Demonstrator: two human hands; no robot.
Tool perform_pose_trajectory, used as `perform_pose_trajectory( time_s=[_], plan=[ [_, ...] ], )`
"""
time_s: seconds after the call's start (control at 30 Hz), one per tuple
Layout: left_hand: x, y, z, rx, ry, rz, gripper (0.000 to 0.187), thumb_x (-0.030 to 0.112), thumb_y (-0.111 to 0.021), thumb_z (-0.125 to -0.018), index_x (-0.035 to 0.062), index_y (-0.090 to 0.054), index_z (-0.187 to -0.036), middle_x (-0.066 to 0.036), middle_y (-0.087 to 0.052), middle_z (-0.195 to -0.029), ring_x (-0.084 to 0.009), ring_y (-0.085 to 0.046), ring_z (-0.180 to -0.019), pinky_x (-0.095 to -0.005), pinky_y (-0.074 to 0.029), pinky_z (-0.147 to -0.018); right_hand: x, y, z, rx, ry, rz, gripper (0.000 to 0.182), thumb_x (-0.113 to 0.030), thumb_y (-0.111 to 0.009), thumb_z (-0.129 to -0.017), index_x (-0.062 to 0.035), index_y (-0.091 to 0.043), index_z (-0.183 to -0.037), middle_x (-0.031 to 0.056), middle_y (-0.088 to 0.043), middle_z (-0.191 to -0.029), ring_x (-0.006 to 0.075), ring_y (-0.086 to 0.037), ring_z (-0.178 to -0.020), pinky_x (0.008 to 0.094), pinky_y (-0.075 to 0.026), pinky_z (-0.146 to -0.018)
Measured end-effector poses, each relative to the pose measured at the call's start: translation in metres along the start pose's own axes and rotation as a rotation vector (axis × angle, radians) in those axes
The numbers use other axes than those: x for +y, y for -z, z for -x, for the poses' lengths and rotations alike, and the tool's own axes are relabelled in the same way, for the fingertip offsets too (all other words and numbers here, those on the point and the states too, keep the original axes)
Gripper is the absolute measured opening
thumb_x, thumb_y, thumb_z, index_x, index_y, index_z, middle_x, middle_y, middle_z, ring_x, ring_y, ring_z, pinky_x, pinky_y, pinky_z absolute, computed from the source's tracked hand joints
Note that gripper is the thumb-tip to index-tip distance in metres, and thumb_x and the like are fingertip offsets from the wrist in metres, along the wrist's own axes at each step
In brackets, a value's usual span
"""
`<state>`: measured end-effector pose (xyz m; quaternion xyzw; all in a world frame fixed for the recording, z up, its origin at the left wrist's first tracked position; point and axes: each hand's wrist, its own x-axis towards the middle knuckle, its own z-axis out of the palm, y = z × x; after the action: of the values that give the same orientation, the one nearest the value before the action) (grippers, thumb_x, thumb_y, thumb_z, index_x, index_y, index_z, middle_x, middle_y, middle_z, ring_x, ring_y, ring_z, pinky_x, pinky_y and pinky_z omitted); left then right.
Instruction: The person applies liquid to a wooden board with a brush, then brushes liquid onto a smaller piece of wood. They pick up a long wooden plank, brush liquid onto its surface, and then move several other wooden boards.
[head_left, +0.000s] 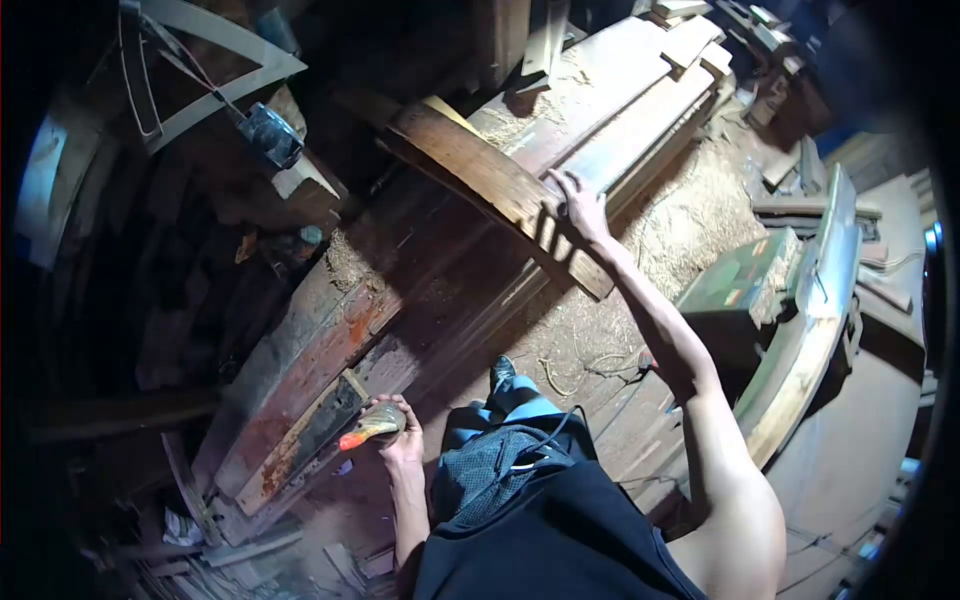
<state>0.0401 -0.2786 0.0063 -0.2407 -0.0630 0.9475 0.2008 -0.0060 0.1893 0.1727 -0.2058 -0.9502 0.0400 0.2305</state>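
Observation:
My left hand (404, 445) is closed around a squeeze bottle with an orange-red tip (372, 428), held low beside the near end of the long workbench (350, 330). The tip points left. A curved wooden board (480, 168) lies crosswise over the bench. My right arm is stretched forward, and my right hand (585, 207) is at the right part of this board, its fingers apart. Shadows of the fingers fall on the board's face. Pale planks (640, 120) lie lengthwise on the bench beyond the hand.
Sawdust (690, 225) covers the floor right of the bench. A green box (740, 275) and a long curved piece (815, 340) stand at the right. A cable (610, 365) lies on the floor. A lamp (270, 135) hangs at upper left. Wood scraps (250, 545) lie at lower left.

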Motion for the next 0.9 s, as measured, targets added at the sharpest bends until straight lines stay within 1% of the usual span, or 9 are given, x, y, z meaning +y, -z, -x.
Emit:
perform_pose_trajectory(
  time_s=[0.07, 0.13, 0.2, 0.27, 0.57, 0.63, 0.67, 0.73, 0.9],
  plan=[
    [-0.005, -0.004, -0.001, 0.004, 0.040, -0.018, 0.028, 0.031, -0.061, -0.087, 0.0070, -0.069, -0.100, -0.008, -0.066, -0.103, -0.0302, -0.060, -0.099, -0.0392, -0.056, -0.080, 0.023, 0.027, 0.026, 0.144, -0.083, -0.147, 0.041, -0.030, -0.067, -0.085, -0.0163, -0.059, -0.123, 0.0193, -0.053, -0.126, 0.0332, -0.055, -0.111, 0.0437, -0.042, -0.094],
    [-0.006, -0.005, -0.002, 0.018, 0.083, -0.040, 0.027, 0.031, -0.061, -0.087, 0.0076, -0.068, -0.099, -0.008, -0.066, -0.102, -0.0300, -0.060, -0.100, -0.0398, -0.056, -0.080, 0.051, 0.048, 0.059, 0.220, -0.113, -0.268, 0.040, -0.028, -0.065, -0.085, -0.0146, -0.059, -0.122, 0.0159, -0.055, -0.123, 0.0320, -0.053, -0.113, 0.0456, -0.041, -0.097],
    [-0.007, 0.002, -0.007, -0.001, 0.136, -0.072, 0.026, 0.030, -0.061, -0.087, 0.0077, -0.068, -0.098, -0.008, -0.065, -0.102, -0.0296, -0.059, -0.100, -0.0404, -0.056, -0.080, 0.066, 0.066, 0.104, 0.277, -0.163, -0.118, 0.032, -0.026, -0.066, -0.085, -0.0101, -0.063, -0.113, 0.0169, -0.060, -0.112, 0.0326, -0.057, -0.104, 0.0397, -0.045, -0.092],
    [-0.016, -0.008, 0.000, 0.013, 0.200, -0.097, 0.025, 0.030, -0.060, -0.089, 0.0080, -0.068, -0.097, -0.007, -0.065, -0.102, -0.0291, -0.059, -0.100, -0.0407, -0.056, -0.080, 0.078, 0.077, 0.155, 0.174, -0.349, -0.298, 0.027, -0.023, -0.065, -0.086, -0.0076, -0.064, -0.108, 0.0177, -0.062, -0.101, 0.0323, -0.061, -0.089, 0.0406, -0.049, -0.081],
    [-0.057, 0.010, 0.023, 0.015, 0.433, -0.191, 0.022, 0.025, -0.064, -0.083, 0.0070, -0.068, -0.096, -0.009, -0.066, -0.100, -0.0288, -0.060, -0.098, -0.0415, -0.055, -0.079, 0.086, 0.055, 0.372, -0.191, -0.714, -0.342, 0.028, -0.024, -0.060, -0.091, -0.0023, -0.065, -0.108, 0.0138, -0.069, -0.093, 0.0219, -0.067, -0.092, 0.0342, -0.051, -0.079],
    [-0.070, 0.004, 0.032, 0.008, 0.497, -0.242, 0.023, 0.026, -0.063, -0.084, 0.0076, -0.068, -0.096, -0.009, -0.067, -0.099, -0.0285, -0.060, -0.097, -0.0417, -0.055, -0.080, 0.080, 0.048, 0.402, -0.196, -0.811, -0.441, 0.027, -0.024, -0.059, -0.092, -0.0006, -0.065, -0.103, 0.0131, -0.070, -0.090, 0.0191, -0.068, -0.087, 0.0327, -0.051, -0.077],
    [-0.079, 0.015, 0.023, -0.053, 0.582, -0.296, 0.031, 0.037, -0.055, -0.092, 0.0093, -0.066, -0.098, -0.006, -0.065, -0.102, -0.0297, -0.059, -0.099, -0.0441, -0.053, -0.082, 0.088, 0.044, 0.422, -0.174, -0.870, -0.497, 0.026, -0.024, -0.059, -0.092, 0.0003, -0.064, -0.100, 0.0129, -0.070, -0.089, 0.0178, -0.068, -0.084, 0.0318, -0.051, -0.075],
    [-0.096, 0.016, 0.020, -0.059, 0.654, -0.256, 0.032, 0.039, -0.053, -0.093, 0.0098, -0.066, -0.097, -0.006, -0.065, -0.100, -0.0298, -0.059, -0.098, -0.0442, -0.053, -0.082, 0.083, 0.052, 0.435, -0.072, -0.825, -0.505, 0.026, -0.024, -0.059, -0.091, 0.0017, -0.064, -0.090, 0.0122, -0.068, -0.077, 0.0181, -0.065, -0.075, 0.0336, -0.049, -0.068],
    [-0.142, 0.000, 0.020, -0.119, 0.722, -0.377, 0.033, 0.038, -0.050, -0.094, 0.0099, -0.066, -0.096, -0.007, -0.065, -0.099, -0.0305, -0.059, -0.098, -0.0443, -0.054, -0.081, 0.084, 0.077, 0.442, -0.046, -0.846, -0.561, 0.024, -0.021, -0.056, -0.092, 0.0015, -0.063, -0.089, 0.0112, -0.068, -0.077, 0.0179, -0.065, -0.075, 0.0329, -0.050, -0.070]
  ],
)
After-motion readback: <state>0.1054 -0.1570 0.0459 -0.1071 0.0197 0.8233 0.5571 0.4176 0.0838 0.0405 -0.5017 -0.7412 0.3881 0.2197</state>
